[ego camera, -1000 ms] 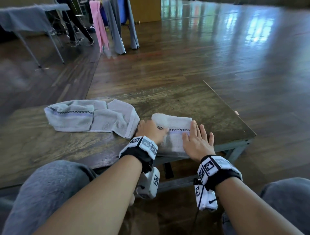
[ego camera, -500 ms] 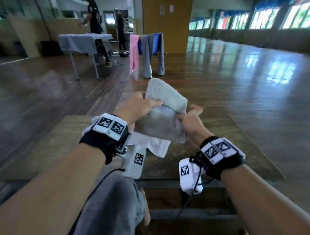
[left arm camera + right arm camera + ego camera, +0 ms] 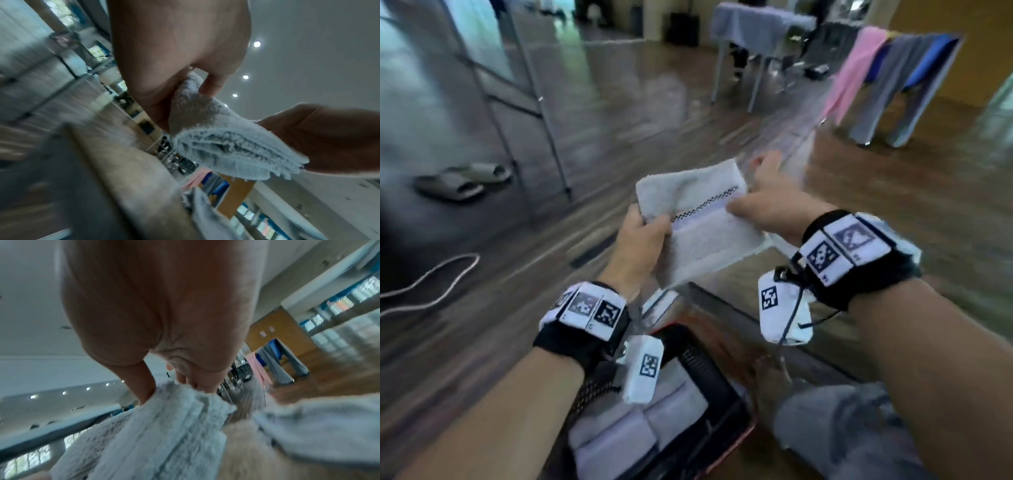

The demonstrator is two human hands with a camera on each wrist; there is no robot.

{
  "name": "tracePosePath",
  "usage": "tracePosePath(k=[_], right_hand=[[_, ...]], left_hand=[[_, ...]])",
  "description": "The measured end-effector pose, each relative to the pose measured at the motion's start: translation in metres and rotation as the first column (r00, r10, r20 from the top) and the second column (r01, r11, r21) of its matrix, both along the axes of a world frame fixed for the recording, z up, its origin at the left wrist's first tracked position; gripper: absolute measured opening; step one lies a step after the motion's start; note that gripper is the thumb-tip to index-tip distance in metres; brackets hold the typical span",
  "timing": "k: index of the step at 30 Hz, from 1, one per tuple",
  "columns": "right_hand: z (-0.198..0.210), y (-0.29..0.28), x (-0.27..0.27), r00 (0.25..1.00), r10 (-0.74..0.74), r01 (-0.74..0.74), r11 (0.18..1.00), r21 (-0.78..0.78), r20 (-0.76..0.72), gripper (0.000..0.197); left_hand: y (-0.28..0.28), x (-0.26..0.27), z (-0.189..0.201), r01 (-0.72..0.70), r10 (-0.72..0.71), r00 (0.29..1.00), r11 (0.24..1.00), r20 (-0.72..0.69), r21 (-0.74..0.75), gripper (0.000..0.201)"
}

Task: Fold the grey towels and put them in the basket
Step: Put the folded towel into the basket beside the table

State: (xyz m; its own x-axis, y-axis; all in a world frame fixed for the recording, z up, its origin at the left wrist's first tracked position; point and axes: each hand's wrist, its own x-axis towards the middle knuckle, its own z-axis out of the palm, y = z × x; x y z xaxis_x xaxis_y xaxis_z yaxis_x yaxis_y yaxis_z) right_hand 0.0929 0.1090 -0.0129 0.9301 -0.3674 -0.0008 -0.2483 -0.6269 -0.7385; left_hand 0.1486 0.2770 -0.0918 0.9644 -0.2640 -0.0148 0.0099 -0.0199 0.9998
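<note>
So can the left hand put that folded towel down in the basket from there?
Probably yes. The left hand grips the folded towel in the air, and the basket sits open just below its wrist. Nothing looks in the way, though folded towels already fill part of it.

The folded towel is in the air between the left hand and right hand. Below them stands the basket, with folded towels inside.

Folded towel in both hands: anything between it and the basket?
Nothing visible blocks it. The folded towel is held up by the left hand and right hand; the basket sits open below, already holding folded towels.
</note>
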Motion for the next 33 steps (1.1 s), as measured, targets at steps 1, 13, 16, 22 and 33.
tracePosePath(k=[1, 13, 16, 22, 33], right_hand=[[-0.022, 0.013, 0.010, 0.999, 0.030, -0.029, 1.000, 0.001, -0.027, 0.052], [-0.306, 0.078, -0.010, 0.702, 0.297, -0.106, 0.942, 0.318, -0.647, 0.052], [-0.339, 0.075, -0.025, 0.667, 0.228, -0.005, 0.953, 0.302, -0.709, 0.079], [-0.379, 0.070, -0.049, 0.851, 0.071, 0.029, 0.983, 0.181, -0.520, 0.051], [-0.404, 0.066, -0.048, 0.628, 0.075, 0.029, 0.992, 0.119, -0.775, 0.028]], left_hand=[[0.017, 0.001, -0.019, -0.037, 0.037, 0.999, 0.999, -0.036, 0.010, 0.020], [0.101, -0.053, -0.263, 0.197, 0.044, 0.803, 0.921, -0.594, 0.336, 0.043], [0.085, -0.059, -0.306, 0.232, 0.135, 0.711, 0.882, -0.690, 0.411, 0.039], [0.041, -0.060, -0.348, 0.214, 0.198, 0.694, 0.861, -0.692, 0.461, 0.029], [0.047, -0.052, -0.357, 0.054, 0.249, 0.651, 0.927, -0.717, 0.371, 0.037]])
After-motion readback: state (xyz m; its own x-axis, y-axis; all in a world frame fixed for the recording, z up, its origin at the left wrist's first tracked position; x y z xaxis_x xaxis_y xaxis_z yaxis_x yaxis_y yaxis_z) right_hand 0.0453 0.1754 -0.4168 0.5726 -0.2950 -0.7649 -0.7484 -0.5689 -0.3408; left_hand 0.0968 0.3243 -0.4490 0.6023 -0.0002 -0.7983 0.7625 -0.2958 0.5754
